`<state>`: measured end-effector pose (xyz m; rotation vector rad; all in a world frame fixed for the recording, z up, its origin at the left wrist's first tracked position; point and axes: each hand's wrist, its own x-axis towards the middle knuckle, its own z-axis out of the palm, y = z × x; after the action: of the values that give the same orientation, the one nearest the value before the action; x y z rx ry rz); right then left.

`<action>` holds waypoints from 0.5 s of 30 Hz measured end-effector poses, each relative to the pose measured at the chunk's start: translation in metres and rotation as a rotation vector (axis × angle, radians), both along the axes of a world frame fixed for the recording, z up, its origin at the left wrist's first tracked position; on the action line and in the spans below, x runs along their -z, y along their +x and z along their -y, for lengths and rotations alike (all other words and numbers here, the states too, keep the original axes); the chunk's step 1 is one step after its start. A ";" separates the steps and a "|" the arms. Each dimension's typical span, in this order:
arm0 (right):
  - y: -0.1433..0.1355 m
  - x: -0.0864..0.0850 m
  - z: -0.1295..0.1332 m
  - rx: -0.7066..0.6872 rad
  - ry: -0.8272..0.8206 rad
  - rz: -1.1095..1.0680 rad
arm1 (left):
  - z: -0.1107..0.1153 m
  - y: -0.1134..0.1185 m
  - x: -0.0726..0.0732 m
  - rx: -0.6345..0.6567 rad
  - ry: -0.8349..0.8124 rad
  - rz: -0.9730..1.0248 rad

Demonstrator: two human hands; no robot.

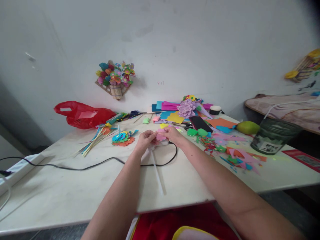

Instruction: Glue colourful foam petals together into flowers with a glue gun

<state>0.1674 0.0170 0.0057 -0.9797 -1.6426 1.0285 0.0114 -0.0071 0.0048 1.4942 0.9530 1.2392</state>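
Both hands meet over the middle of the white table [82, 186]. My left hand [147, 139] and my right hand [172, 134] are closed on a small pink piece [161, 134] between them, pinched at its two sides. Just below my fingers lies a white tool, mostly hidden, with a black cord at its right end. A translucent glue stick [157, 175] extends from it towards the table's front edge. Left of my left hand are scalloped blue and orange foam shapes [123, 138].
A red plastic bag [87, 115], thin strips [96, 141] and a power strip [22, 170] are on the left. Behind lie coloured sheets [170, 106] and a purple flower [186, 108]. Right are a phone [200, 124], foam scraps [240, 155], a green fruit [248, 127] and a glass jar [272, 136].
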 end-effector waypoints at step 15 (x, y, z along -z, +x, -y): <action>0.001 -0.002 -0.001 -0.023 -0.020 -0.042 | -0.001 -0.003 0.000 -0.001 -0.001 0.031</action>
<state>0.1686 0.0183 0.0076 -0.9482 -1.6148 1.0756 0.0087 -0.0065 0.0045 1.4696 0.9339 1.2584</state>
